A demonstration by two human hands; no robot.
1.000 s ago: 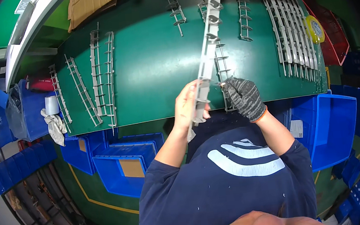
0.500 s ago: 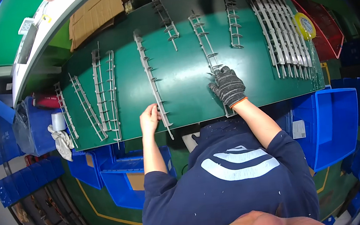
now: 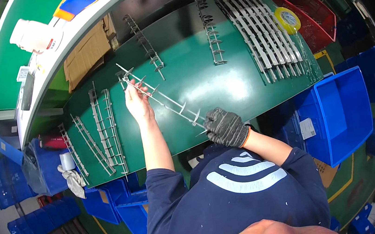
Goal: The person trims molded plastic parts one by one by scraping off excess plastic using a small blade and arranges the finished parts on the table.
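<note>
A ladder-like grey metal strip [image 3: 183, 107] with thin rails and small crosspieces slants across the green table [image 3: 182, 75]. My bare left hand [image 3: 138, 99] has its fingers closed around the strip's far end. At the near end, close to the table's front edge, my right hand [image 3: 226, 127] in a dark grey knit glove grips it, hiding that end. Just left of my left hand shows the tip of another metal strip [image 3: 122, 80]; the rest of it is hidden. Several similar strips [image 3: 102, 132] lie at the left, two more strips [image 3: 146, 47] farther back.
Many strips are lined up in a stack [image 3: 259, 33] at the right, beside a yellow tape roll [image 3: 288, 19] and a red bin [image 3: 308, 13]. Blue bins [image 3: 344, 116] stand along the front edge. Cardboard [image 3: 89, 59] leans at the back left. A white cup [image 3: 67, 161] stands far left.
My right hand has drawn the strip's near end left and toward me, turning it aslant. My left hand has moved up and left to its far end. The view has shifted.
</note>
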